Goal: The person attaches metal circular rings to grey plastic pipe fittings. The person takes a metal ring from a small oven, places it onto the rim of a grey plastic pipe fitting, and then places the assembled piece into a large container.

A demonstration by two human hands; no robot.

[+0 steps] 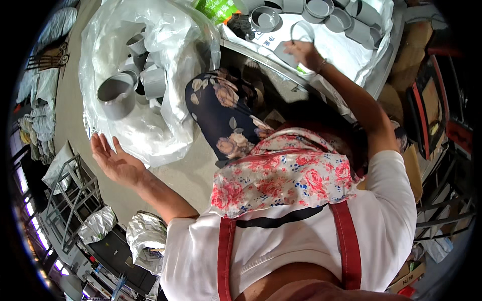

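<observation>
My right hand (305, 55) is closed on a grey plastic pipe fitting (286, 54), smeared by motion, over the white sheet (346, 66) on the bench at upper right. Several more grey fittings, among them a round cup-like one (265, 19), lie along the far side of that sheet. My left hand (118, 163) is open, palm up with fingers apart, holding nothing. It is beside the near edge of a large clear plastic bag (168, 133). Grey fittings lie inside the bag; a wide-mouthed one (117, 95) shows nearest my left hand, and whether it rests on the others I cannot tell.
A dark glove (240, 26) and a green packet (216, 9) lie at the bench's left corner. My knee in flowered cloth (226, 108) is between bag and bench. A metal frame (75, 188) stands at left, black-and-red crates (429, 108) at right.
</observation>
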